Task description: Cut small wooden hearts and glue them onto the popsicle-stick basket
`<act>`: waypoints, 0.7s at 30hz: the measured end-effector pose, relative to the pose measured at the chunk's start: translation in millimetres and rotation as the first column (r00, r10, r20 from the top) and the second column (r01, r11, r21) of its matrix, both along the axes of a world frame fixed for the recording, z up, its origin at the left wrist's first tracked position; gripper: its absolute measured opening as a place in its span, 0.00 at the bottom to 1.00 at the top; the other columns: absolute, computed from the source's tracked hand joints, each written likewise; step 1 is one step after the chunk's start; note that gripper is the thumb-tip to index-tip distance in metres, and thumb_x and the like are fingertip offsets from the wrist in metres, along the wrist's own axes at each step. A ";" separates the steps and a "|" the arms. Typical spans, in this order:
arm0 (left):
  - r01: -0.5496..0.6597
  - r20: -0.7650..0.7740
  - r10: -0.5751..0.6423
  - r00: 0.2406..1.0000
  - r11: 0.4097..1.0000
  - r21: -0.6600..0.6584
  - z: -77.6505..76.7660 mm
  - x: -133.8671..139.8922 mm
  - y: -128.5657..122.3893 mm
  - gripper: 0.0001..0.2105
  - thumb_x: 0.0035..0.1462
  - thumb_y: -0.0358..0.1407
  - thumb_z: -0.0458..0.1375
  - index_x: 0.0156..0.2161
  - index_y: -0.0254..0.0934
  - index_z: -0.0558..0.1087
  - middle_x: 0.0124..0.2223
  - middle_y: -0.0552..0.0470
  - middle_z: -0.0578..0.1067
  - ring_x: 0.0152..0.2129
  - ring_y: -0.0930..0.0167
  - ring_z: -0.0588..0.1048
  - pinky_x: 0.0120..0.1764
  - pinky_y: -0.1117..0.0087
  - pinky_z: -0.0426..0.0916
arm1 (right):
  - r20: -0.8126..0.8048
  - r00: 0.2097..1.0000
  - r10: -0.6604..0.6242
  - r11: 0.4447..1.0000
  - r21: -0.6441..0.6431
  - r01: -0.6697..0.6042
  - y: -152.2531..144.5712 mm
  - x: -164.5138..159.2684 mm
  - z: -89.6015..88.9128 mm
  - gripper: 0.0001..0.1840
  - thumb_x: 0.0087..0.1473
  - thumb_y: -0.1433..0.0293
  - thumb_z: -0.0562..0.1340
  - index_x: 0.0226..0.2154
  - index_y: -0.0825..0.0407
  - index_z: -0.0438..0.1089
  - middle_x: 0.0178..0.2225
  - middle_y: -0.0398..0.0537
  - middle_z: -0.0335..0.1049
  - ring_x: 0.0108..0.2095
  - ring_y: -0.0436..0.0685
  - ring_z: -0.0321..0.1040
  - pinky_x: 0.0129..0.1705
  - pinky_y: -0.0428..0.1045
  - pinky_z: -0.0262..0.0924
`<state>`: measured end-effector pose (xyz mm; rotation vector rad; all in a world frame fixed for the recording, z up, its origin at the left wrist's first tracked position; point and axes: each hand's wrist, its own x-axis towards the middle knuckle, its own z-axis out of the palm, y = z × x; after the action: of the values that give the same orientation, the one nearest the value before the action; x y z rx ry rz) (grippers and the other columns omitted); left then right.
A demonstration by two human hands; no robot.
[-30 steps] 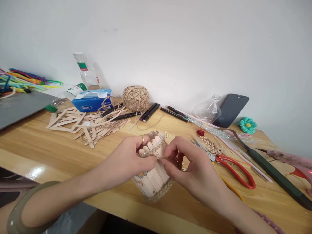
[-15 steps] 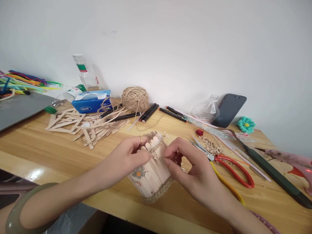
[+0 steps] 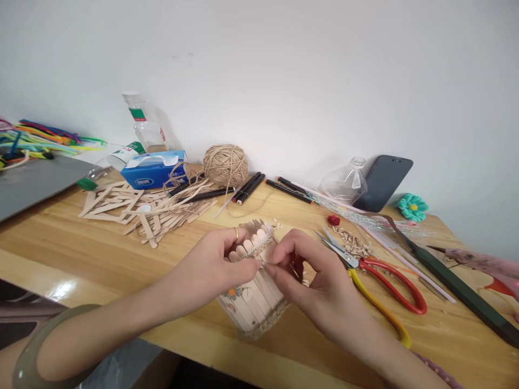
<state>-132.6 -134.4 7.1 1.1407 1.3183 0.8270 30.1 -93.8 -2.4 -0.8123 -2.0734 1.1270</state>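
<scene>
Noted left of the scissors [image 3: 348, 261], well apart: a stick box [image 3: 256, 303]. Built of pale flat sticks, side by side, rounded at the tips. Trimmed with a braid [image 3: 260, 245] just below the tips and a fuzzy band [image 3: 267, 324] along the bottom. Decorated, on the side away from the scissors, with an orange-centred flower [image 3: 232, 293]. Held tilted, tips pointing away; partly hidden.

Wall [image 3: 259, 81] pale, plain, greyer toward right; faint smudges [image 3: 182, 55] left of centre. Wooden surface [image 3: 89, 251] below, light grain; glare spot [image 3: 60, 290] near front edge, left. Dark beneath.
</scene>
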 end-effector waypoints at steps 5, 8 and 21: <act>-0.007 -0.040 0.007 0.999 1.000 0.001 -0.7 1.9 -0.5 0.01 0.46 0.30 0.53 0.28 0.35 0.66 0.23 0.59 0.63 0.21 0.76 0.61 0.23 0.77 0.56 | -0.056 0.998 0.020 0.987 -0.157 -0.029 1.0 -2.1 1.3 0.07 0.48 0.77 0.58 0.24 0.51 0.59 0.21 0.37 0.55 0.22 0.47 0.52 0.22 0.43 0.50; -0.006 -0.051 0.006 0.999 1.000 0.003 -1.2 2.5 -0.3 0.02 0.45 0.30 0.53 0.28 0.35 0.66 0.23 0.59 0.63 0.21 0.76 0.61 0.23 0.76 0.56 | -0.062 0.998 0.023 0.974 -0.223 -0.036 1.1 -2.2 2.9 0.08 0.47 0.77 0.58 0.24 0.51 0.58 0.21 0.36 0.54 0.21 0.46 0.50 0.21 0.42 0.49; 0.023 -0.015 -0.023 1.000 0.999 0.030 -1.0 2.0 -2.8 0.03 0.46 0.32 0.53 0.27 0.37 0.63 0.24 0.59 0.62 0.21 0.76 0.60 0.23 0.76 0.55 | -0.150 0.987 0.055 0.942 -0.321 -0.101 3.1 2.1 1.9 0.09 0.47 0.75 0.58 0.23 0.50 0.55 0.21 0.35 0.51 0.22 0.47 0.48 0.22 0.43 0.47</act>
<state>-130.6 -137.2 6.2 1.1856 1.3068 0.8253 32.1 -90.7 -0.5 -0.7840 -1.8419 1.5562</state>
